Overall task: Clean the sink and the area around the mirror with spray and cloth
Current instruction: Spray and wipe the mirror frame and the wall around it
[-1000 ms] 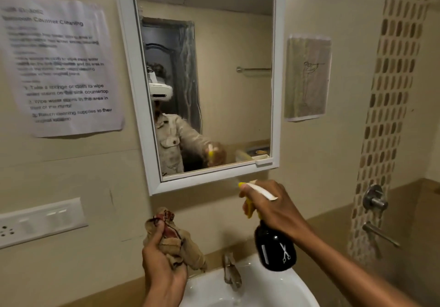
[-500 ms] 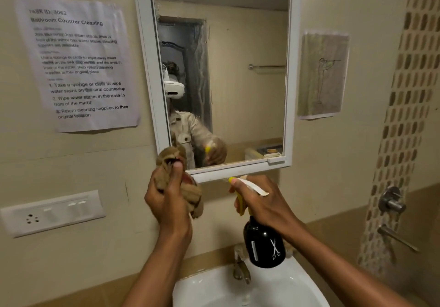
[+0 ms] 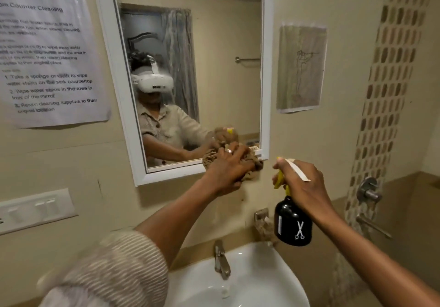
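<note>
A white-framed mirror (image 3: 214, 44) hangs on the beige wall above a white sink (image 3: 257, 280) with a metal tap (image 3: 221, 261). My left hand (image 3: 229, 166) presses a bunched brown cloth (image 3: 252, 166) against the mirror's lower right corner, on the glass and frame. To its right my right hand (image 3: 302, 182) grips the neck of a black spray bottle (image 3: 292, 223) with a yellow trigger and white nozzle, held upright above the sink's back right edge.
A printed instruction sheet (image 3: 47, 54) is taped left of the mirror, and a small drawing (image 3: 301, 67) right of it. A white switch panel (image 3: 35, 209) sits low on the left wall. Shower valve and spout (image 3: 367, 193) project from the tiled strip at right.
My left hand carried the cloth up from beside the tap and right along the mirror's bottom edge to its lower right corner. The spray bottle stayed about where it was.
</note>
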The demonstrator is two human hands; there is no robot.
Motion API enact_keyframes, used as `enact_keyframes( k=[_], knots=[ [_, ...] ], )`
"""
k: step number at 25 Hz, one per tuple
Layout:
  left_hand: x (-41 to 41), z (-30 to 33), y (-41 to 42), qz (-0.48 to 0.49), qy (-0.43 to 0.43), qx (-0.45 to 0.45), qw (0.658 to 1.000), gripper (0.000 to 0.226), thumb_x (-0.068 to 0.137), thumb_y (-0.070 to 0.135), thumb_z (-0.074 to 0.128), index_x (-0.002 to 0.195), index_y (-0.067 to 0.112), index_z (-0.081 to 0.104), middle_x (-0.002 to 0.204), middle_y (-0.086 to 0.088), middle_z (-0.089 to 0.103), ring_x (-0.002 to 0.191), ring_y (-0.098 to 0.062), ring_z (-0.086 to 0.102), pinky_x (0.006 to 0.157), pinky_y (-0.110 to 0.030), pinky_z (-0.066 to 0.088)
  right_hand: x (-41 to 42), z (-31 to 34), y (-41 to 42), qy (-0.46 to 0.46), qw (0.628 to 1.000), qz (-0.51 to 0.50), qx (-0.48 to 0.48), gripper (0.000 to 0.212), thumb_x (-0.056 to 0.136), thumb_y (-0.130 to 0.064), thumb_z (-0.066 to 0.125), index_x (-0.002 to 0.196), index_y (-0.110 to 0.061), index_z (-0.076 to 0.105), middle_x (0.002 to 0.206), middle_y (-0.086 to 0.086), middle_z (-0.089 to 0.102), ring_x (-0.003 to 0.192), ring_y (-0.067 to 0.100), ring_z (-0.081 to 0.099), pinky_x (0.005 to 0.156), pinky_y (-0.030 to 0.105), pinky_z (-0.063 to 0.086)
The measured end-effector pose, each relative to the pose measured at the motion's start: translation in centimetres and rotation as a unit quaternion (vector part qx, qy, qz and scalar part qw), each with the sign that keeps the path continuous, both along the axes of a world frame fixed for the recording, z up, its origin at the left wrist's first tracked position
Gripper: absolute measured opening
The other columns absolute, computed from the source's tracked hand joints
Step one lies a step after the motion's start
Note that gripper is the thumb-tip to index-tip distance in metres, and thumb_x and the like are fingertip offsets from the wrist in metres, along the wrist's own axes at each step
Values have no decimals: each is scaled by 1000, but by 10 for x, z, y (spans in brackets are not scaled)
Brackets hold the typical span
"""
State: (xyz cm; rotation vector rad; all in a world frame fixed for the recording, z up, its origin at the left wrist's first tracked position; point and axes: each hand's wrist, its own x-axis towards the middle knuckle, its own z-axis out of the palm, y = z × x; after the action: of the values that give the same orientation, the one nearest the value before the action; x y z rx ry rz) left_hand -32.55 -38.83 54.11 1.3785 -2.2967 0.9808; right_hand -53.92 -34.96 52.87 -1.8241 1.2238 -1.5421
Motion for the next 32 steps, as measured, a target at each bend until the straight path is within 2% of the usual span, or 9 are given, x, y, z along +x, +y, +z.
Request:
enact_keyframes(
  k=[2,6,14,20,22,24,27,30,32],
  knots=[
    [-1,-6,-19,38,-126,33,991,50,86,29,64,134,34,49,148,-12,37,134,-39,36,105,-69,33,-20,1,-5,0,1000,-15,-15,47,105,-40,57,72,-11,75,67,4,76,65,20,71,70,42,58],
    [5,-4,-32,49,-283,38,957,63,78,27,74,137,30,52,151,-12,34,135,-37,34,109,-65,33,-41,4,-14,-15,1000,-26,-8,43,105,-39,57,75,-16,77,69,-4,77,63,20,71,73,46,60],
    [69,8,16,41,-330,45,942,42,67,28,80,107,33,69,128,-4,51,118,-31,45,102,-60,37,0,13,-11,-33,999,36,-11,43,104,-44,55,76,-21,77,72,-1,78,68,28,72,74,50,61],
    [150,11,80,59,-332,54,940,35,69,27,80,102,33,71,122,-3,58,115,-30,52,102,-62,42,65,17,6,-43,993,109,-18,43,102,-46,56,76,-20,79,71,2,78,69,22,71,79,51,59],
    [170,14,96,57,-331,60,940,32,68,30,82,98,34,71,117,0,59,111,-26,54,101,-58,43,81,18,12,-36,991,127,-22,46,104,-44,56,73,-17,77,70,5,77,71,24,70,81,54,58],
    [187,16,110,57,-329,73,940,38,62,30,85,97,36,69,115,3,58,107,-23,53,89,-47,48,92,20,18,-30,989,142,-28,48,104,-45,55,73,-15,77,70,5,77,74,27,71,81,55,57],
    [216,17,136,101,-294,80,947,42,61,28,84,98,39,68,114,4,60,104,-24,55,76,-42,46,98,22,23,-30,988,152,-25,45,104,-43,55,75,-17,78,72,4,78,76,28,72,80,54,59],
    [242,7,164,186,-56,-23,981,46,54,20,86,95,35,72,102,-2,64,90,-29,58,66,-40,42,93,19,24,-26,989,142,-19,42,107,-40,54,80,-21,80,74,0,79,77,25,73,77,50,59],
    [232,-19,174,160,46,-40,985,52,51,16,84,97,34,69,103,-4,61,90,-27,51,68,-37,36,84,18,23,-25,991,133,-15,39,107,-40,54,83,-23,81,75,-1,80,75,24,74,74,48,60]
  ],
)
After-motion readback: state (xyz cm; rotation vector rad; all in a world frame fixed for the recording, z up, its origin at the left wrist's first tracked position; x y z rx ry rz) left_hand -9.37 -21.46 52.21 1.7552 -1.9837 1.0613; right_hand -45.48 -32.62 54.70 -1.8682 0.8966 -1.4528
